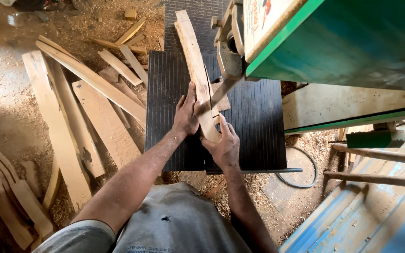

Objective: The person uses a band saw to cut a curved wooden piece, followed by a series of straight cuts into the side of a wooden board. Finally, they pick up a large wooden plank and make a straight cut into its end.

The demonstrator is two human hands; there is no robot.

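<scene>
Sawdust floor point(5, 117), ribbed saw table point(254, 117); hands press curved plank point(195, 61)

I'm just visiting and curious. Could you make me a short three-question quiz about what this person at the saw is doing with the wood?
1. True or false: both hands rest on the curved wooden piece.
2. Which hand lies nearer the saw blade? A) left hand B) right hand
3. What lies on the floor left of the black saw table?

Key
1. True.
2. A: the left hand presses the piece's side just beside the blade; the right hand holds its near end.
3. Wooden planks and offcuts, on sawdust.
</scene>
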